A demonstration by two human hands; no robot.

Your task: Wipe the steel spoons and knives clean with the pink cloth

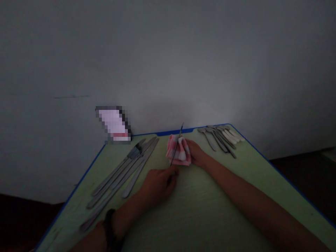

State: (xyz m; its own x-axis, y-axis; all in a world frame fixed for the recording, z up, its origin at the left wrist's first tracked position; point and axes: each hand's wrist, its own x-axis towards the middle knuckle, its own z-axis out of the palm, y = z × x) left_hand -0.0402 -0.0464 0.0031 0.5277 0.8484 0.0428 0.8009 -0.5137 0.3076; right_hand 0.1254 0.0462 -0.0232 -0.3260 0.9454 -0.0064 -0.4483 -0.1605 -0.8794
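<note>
My left hand [159, 183] is closed around the handle of a table knife [176, 148] whose blade points away from me toward the wall. My right hand [196, 154] grips a pink and white checked cloth [179, 151] folded around the knife's blade near the table's far edge. Both hands rest low over the pale green table [199, 206]. The light is dim.
A row of several knives [126, 168] lies on the left of the table. Several spoons [222, 137] lie at the far right corner. A blurred-out white object [114, 125] leans on the wall at the far left. The table has a blue rim.
</note>
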